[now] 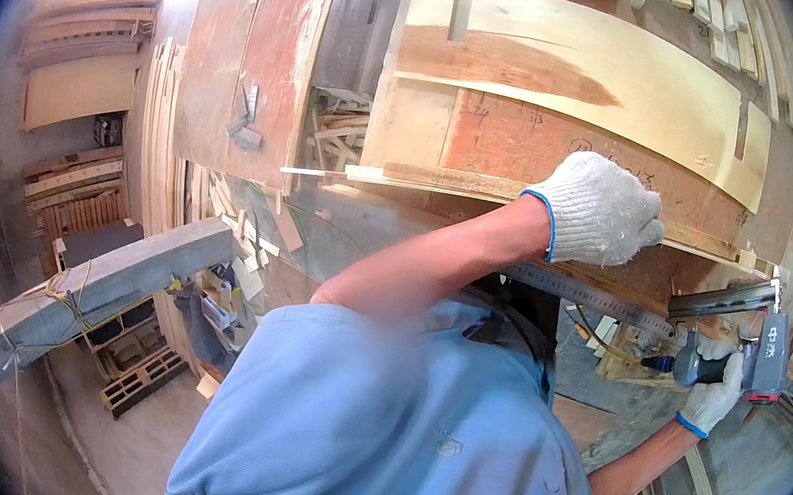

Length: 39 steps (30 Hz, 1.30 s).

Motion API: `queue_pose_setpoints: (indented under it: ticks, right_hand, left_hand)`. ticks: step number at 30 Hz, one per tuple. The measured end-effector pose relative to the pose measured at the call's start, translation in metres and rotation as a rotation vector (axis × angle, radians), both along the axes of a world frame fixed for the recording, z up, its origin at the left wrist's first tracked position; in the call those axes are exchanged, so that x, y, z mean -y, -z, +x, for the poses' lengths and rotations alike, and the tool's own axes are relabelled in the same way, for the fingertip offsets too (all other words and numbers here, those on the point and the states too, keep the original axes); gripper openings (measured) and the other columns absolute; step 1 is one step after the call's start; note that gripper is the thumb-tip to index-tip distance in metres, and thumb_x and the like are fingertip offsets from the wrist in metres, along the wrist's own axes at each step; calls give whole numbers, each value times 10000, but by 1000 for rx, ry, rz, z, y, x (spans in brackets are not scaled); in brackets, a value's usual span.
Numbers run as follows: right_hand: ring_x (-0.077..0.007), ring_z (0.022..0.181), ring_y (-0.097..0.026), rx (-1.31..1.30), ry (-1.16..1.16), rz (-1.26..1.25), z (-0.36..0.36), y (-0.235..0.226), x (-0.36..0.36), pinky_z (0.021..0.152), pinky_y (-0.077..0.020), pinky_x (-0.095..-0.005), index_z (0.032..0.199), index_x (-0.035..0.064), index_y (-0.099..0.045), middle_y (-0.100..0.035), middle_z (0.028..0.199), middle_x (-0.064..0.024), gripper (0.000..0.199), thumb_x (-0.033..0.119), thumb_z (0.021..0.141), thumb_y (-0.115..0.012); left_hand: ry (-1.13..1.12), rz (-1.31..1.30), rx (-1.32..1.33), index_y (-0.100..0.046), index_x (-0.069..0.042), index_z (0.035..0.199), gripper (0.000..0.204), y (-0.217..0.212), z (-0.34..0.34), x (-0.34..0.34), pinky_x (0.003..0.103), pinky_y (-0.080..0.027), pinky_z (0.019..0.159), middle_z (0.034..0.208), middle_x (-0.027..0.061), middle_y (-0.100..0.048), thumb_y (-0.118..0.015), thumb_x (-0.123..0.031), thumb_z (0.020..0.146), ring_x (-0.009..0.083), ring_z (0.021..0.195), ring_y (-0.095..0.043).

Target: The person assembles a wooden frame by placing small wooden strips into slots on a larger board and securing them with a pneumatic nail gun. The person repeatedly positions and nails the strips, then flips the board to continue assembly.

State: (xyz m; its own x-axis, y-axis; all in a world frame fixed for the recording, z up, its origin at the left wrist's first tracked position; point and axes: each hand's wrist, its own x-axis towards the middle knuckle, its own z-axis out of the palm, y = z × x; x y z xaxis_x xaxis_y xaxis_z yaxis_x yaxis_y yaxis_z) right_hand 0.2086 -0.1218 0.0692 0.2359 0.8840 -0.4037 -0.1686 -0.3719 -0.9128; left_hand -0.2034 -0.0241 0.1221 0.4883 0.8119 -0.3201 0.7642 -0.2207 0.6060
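In a white knitted glove with blue cuff trim, my left hand (599, 211) is closed with its fingers curled, over the front edge of the workbench. Whatever it may hold is hidden beneath it. A thin wooden strip (454, 181) runs along that edge on both sides of the fist. At the right, my gloved right hand (718, 388) is wrapped round the grip of a grey nail gun (771, 355), whose nose points away from me near the bench's right corner. Behind the left hand lies a pale plywood sheet (656, 67) with notches and a brown-stained patch.
A metal ruler (598, 300) lies along the bench front. An air hose (603, 340) leads to the nail gun. Wood strips (730, 31) are stacked at the far right. Offcuts (339, 132) fill a gap at left, beside a grey beam (137, 265).
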Motion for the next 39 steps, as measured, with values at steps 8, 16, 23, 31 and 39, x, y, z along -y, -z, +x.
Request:
queue_pose_setpoints:
  ticks: [8, 16, 23, 31, 39]
  right_hand:
    - [-201, 810, -562, -87, -26, 13, -12, -5, 4, 812, -484, -376, 869, 43, -613, -593, 838, -62, 286, 245, 1069, -578]
    - [-215, 733, -640, 109, 123, 42, -60, -27, -7, 737, -535, -367, 1004, -9, -659, -662, 796, -87, 171, 149, 1006, -595]
    - [-189, 731, -660, 55, 181, 82, -67, -30, -3, 730, -548, -332, 1317, -2, -649, -679, 795, -70, 325, 68, 1005, -591]
    - [-185, 723, -641, -63, 217, 123, -72, -30, -4, 731, -537, -339, 1275, -43, -660, -673, 788, -81, 306, 44, 986, -612]
    - [-172, 719, -634, -74, 209, 114, -68, -28, -5, 726, -530, -332, 1267, -37, -656, -664, 774, -76, 303, 51, 980, -615]
  left_hand:
    - [-8, -23, -5, -730, -79, 971, 341, 1, 6, -2, 509, -581, 781, 901, 194, -752, -520, -340, 1036, 402, 905, -744]
    - [-23, 126, -23, -684, -66, 979, 343, -2, 11, 7, 523, -567, 777, 903, 198, -738, -521, -359, 1054, 399, 886, -731]
    - [42, 103, -165, -683, -40, 1108, 407, -12, 20, 8, 522, -560, 795, 934, 227, -735, -613, -432, 1022, 425, 895, -732]
    - [45, 172, -237, -669, -10, 977, 461, -6, 23, 10, 514, -580, 707, 835, 228, -717, -651, -471, 992, 414, 795, -747]
    - [91, 288, -219, -647, -15, 947, 440, 4, 21, 11, 495, -572, 626, 776, 207, -701, -680, -452, 988, 395, 717, -742]
